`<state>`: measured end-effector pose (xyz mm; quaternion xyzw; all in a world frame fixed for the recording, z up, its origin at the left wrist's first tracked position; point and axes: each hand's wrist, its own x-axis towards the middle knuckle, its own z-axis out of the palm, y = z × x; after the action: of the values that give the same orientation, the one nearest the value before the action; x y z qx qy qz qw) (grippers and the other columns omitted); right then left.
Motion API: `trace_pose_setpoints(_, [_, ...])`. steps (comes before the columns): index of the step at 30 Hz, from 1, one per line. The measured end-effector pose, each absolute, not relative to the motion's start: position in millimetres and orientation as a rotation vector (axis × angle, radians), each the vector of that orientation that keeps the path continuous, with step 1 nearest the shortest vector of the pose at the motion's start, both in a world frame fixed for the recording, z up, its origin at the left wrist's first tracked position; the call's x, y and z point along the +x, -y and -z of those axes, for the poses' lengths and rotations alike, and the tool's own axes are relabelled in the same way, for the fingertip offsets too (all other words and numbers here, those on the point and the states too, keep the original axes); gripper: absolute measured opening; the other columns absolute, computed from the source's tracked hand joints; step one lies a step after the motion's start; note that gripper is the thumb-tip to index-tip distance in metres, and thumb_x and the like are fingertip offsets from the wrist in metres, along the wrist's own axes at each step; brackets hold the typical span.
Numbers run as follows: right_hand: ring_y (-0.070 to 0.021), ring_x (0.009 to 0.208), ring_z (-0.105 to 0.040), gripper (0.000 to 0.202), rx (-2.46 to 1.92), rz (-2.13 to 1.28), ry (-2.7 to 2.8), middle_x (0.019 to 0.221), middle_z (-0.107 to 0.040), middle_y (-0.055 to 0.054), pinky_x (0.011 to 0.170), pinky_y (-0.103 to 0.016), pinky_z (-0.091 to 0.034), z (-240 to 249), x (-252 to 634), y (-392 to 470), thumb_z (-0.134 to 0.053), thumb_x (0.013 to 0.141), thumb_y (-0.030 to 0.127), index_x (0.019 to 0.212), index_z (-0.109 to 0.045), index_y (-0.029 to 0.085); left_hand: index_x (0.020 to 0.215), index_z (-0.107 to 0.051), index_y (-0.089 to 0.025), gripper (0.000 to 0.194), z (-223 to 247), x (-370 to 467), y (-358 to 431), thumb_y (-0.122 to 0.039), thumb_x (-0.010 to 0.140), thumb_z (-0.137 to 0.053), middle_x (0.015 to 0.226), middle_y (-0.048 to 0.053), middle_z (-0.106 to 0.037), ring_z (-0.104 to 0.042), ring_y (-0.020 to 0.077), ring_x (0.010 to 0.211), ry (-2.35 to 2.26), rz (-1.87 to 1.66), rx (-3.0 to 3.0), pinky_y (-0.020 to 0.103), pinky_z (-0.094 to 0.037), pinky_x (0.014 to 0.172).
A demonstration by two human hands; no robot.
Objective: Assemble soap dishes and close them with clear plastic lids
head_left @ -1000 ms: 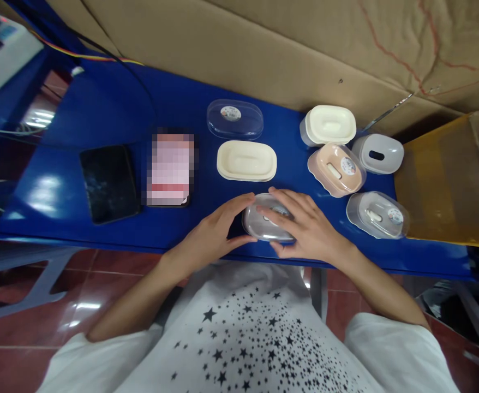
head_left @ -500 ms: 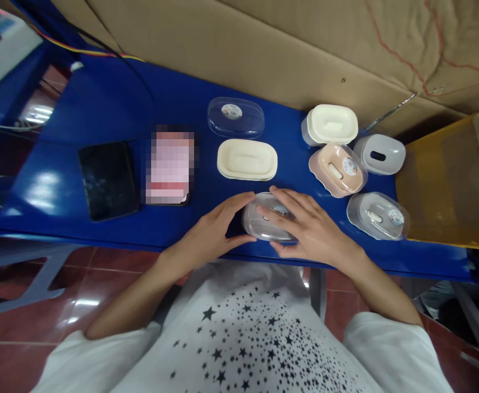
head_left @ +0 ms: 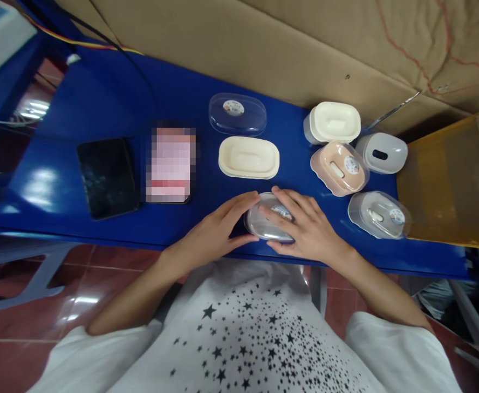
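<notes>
- A small grey oval plastic soap box with a clear lid [head_left: 264,225] sits at the near edge of the blue table [head_left: 100,109], just below the frame's centre.
- The right hand [head_left: 305,229] lies flat over its lid, fingers spread and pressing down.
- The left hand [head_left: 219,232] cups the box's left end, thumb and fingers curled against its side.
- Judging from this, the lid is being seated: even pressure across the top, with the left hand bracing the base, should keep it from sliding off the edge.
- Above it lie a cream oval plastic tray [head_left: 248,157] and a loose clear oval lid [head_left: 237,113].
- To the right stand four more closed soap boxes [head_left: 340,166].
- At left centre lies a black phone [head_left: 106,176].
</notes>
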<state>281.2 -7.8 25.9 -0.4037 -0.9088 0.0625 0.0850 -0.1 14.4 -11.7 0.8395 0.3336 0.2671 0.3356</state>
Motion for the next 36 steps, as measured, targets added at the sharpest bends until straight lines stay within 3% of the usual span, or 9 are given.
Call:
trace_pose_setpoints(4, [-0.0438, 0.156, -0.051, 0.081, -1.296, -0.209, 2.663, 0.179, -0.041, -0.018, 0.116, -0.066, -0.051, -31, 296, 12, -0.070, 0.105, 0.046, 0.175, -0.032, 0.033, 0.174, -0.030, -0.027, 0.069, 4, 1, -18, -0.041, 0.114, -0.060, 0.172, 0.018, -0.051, -0.051, 0.0309, 0.160, -0.910, -0.663, 2.320, 0.052, -0.049, 0.130])
trace_pose_setpoints(9, [-0.0438, 0.159, -0.048, 0.083, -1.410, -0.245, 2.514, 0.174, -0.047, -0.019, 0.124, -0.073, -0.044, -35, 326, 7, -0.072, 0.104, 0.049, 0.173, -0.031, 0.030, 0.169, -0.042, -0.013, 0.059, -3, 9, -42, -0.022, 0.112, -0.053, 0.177, 0.025, -0.040, -0.036, 0.0431, 0.167, -1.206, -0.577, 2.597, 0.067, -0.036, 0.134])
trace_pose_setpoints(14, [-0.0410, 0.163, -0.045, 0.076, -1.445, -0.236, 2.475, 0.174, -0.046, -0.021, 0.127, -0.070, -0.043, -35, 337, -12, -0.071, 0.105, 0.051, 0.169, -0.038, 0.026, 0.138, -0.072, -0.011, 0.035, -8, 11, -52, -0.015, 0.109, -0.053, 0.128, 0.022, -0.077, -0.073, 0.0400, 0.125, -1.279, -0.476, 2.774, 0.062, -0.056, 0.114])
trace_pose_setpoints(17, [-0.0398, 0.165, -0.042, 0.077, -1.420, -0.251, 2.498, 0.176, -0.043, -0.021, 0.128, -0.069, -0.042, -38, 332, -24, -0.067, 0.106, 0.057, 0.170, -0.039, 0.026, 0.118, -0.078, -0.012, 0.026, -6, 7, -47, -0.013, 0.107, -0.054, 0.110, 0.017, -0.079, -0.076, 0.0362, 0.104, -1.271, -0.516, 2.872, 0.054, -0.063, 0.096])
trace_pose_setpoints(21, [-0.0351, 0.165, -0.043, 0.059, -1.389, -0.222, 2.472, 0.176, -0.047, -0.016, 0.132, -0.065, -0.037, -59, 335, -48, -0.051, 0.114, 0.053, 0.166, -0.048, 0.026, 0.117, -0.077, -0.014, 0.022, 3, 3, -43, -0.014, 0.107, -0.057, 0.110, 0.015, -0.080, -0.075, 0.0350, 0.103, -1.315, -0.669, 2.878, 0.056, -0.060, 0.100])
trace_pose_setpoints(25, [-0.0304, 0.150, -0.060, 0.047, -1.614, 0.005, 2.274, 0.159, -0.066, -0.014, 0.126, -0.056, -0.046, -83, 387, -76, -0.044, 0.113, 0.032, 0.156, -0.061, 0.022, 0.117, -0.076, -0.018, 0.020, 10, 0, -46, -0.017, 0.109, -0.058, 0.113, 0.013, -0.080, -0.075, 0.0342, 0.107, -1.292, -0.752, 2.824, 0.057, -0.056, 0.105])
trace_pose_setpoints(28, [-0.0332, 0.140, -0.065, 0.052, -1.983, 0.149, 2.149, 0.151, -0.071, -0.015, 0.118, -0.060, -0.048, -81, 448, -88, -0.046, 0.102, 0.015, 0.149, -0.065, 0.023, 0.118, -0.076, -0.017, 0.019, 13, -2, -48, -0.018, 0.109, -0.059, 0.113, 0.013, -0.080, -0.075, 0.0345, 0.109, -1.257, -0.785, 2.806, 0.056, -0.055, 0.104])
trace_pose_setpoints(33, [-0.0330, 0.108, -0.072, 0.035, -2.113, 0.099, 2.201, 0.127, -0.079, -0.023, 0.097, -0.052, -0.052, -50, 511, -100, -0.069, 0.092, 0.022, 0.126, -0.077, 0.018, 0.117, -0.076, -0.020, 0.020, 12, -1, -49, -0.020, 0.110, -0.057, 0.112, 0.013, -0.080, -0.074, 0.0341, 0.110, -1.274, -0.781, 2.756, 0.056, -0.054, 0.105])
trace_pose_setpoints(36, [-0.0294, 0.100, -0.071, 0.041, -2.072, 0.120, 2.302, 0.127, -0.080, -0.022, 0.090, -0.044, -0.050, -39, 508, -102, -0.080, 0.089, 0.029, 0.128, -0.077, 0.016, 0.118, -0.078, -0.021, 0.021, 11, 0, -47, -0.021, 0.109, -0.058, 0.113, 0.013, -0.080, -0.074, 0.0351, 0.111, -1.283, -0.784, 2.688, 0.059, -0.053, 0.107])
